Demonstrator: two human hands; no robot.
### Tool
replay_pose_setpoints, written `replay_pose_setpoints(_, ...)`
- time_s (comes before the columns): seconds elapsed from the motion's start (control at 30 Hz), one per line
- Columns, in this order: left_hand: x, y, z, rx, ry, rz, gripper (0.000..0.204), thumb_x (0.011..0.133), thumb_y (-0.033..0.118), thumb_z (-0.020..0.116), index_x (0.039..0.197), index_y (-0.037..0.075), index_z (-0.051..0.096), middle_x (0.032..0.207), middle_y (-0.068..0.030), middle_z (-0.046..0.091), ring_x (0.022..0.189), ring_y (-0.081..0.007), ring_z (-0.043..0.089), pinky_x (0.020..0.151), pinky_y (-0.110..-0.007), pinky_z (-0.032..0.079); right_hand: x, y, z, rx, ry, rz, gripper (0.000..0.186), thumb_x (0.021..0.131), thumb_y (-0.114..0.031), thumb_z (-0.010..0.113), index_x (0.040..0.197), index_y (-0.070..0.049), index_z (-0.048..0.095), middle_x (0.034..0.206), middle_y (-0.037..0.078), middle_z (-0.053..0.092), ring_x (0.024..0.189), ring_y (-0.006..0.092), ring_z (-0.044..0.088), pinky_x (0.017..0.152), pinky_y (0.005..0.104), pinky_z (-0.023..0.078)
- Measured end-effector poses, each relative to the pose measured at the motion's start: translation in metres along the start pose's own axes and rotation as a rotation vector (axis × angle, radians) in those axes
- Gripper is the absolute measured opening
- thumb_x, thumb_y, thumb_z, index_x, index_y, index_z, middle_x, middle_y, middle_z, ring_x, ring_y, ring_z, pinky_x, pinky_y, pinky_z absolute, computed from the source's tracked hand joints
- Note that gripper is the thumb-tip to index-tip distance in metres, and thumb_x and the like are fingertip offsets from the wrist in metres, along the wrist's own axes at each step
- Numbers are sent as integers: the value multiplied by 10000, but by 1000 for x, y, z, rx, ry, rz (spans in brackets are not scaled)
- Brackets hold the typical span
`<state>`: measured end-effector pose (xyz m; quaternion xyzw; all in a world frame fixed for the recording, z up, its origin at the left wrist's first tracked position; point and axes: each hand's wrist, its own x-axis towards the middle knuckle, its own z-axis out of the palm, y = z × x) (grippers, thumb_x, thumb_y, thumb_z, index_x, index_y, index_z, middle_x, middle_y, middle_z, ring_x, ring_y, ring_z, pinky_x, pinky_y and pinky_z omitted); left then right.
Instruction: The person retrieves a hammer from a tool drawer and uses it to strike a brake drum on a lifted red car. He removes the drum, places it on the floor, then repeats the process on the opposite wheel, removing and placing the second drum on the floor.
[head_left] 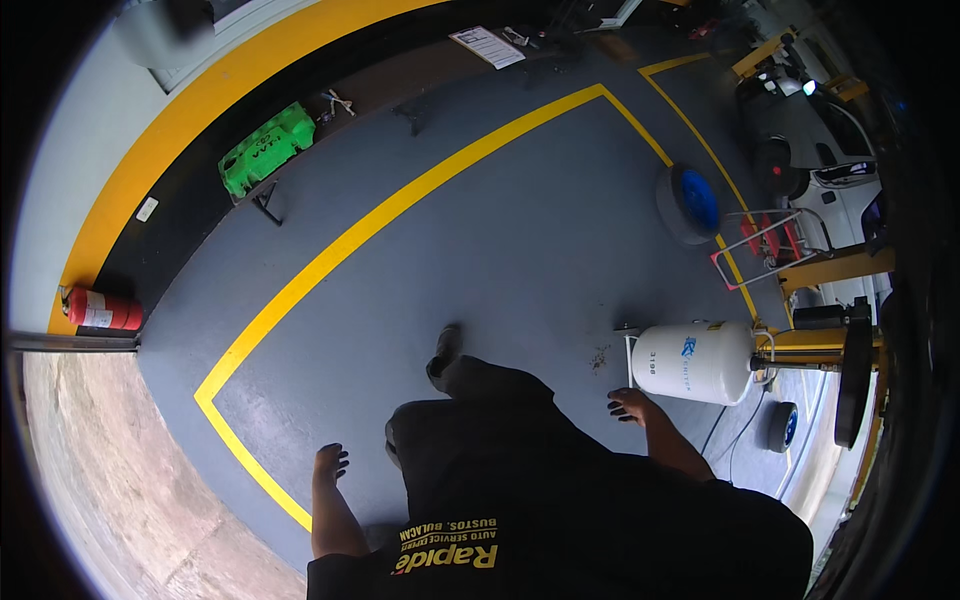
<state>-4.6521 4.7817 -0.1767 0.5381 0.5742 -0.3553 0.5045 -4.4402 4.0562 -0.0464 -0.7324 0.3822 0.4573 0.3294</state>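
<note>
My left hand (330, 462) hangs at my side above the grey floor, near a painted yellow line (262, 476). It holds nothing, and its fingers are loosely bent and apart. On the other side, my right hand (628, 405) is also bare, with its fingers slightly spread. A white cylindrical tank (692, 362) with a metal handle frame is the closest thing to it; hand and tank do not touch. Between the hands, one dark shoe (447, 348) is ahead of my body in a stride.
A low bench (385, 88) along the wall carries a green case (266, 150) and a clipboard (487, 46). A red fire extinguisher (103, 309) stands far left. Right are a blue-centred wheel (690, 203), a red-and-silver hand trolley (770, 240), a smaller wheel (784, 427) and a car (845, 190).
</note>
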Motion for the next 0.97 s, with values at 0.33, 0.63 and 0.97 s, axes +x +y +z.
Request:
replay_pose_setpoints(0.33,32,288,57,-30,-141,-105,458,1056,353,505,1483,189,507,1303,-81,695,1102,-273,670,950,-465,494,50,-421,-199,244,178,-483,383,1029,-408,631,1246,-93,656,1064,60,719,916,185,685,809,357,520)
replay_pose_setpoints(0.63,81,770,120,-102,94,231,462,1015,365,552,1419,141,548,1259,-87,700,999,-248,682,858,-417,522,194,-595,-283,133,147,-160,323,1046,-367,601,1230,-108,662,1018,43,712,880,188,681,792,381,528)
replay_pose_setpoints(0.97,-21,1141,250,-118,86,594,553,1017,415,595,1482,124,532,1284,-112,708,1108,-266,695,967,-441,459,395,-858,-478,175,159,-115,372,1034,-430,606,1267,-141,637,1073,68,704,962,220,664,853,421,521)
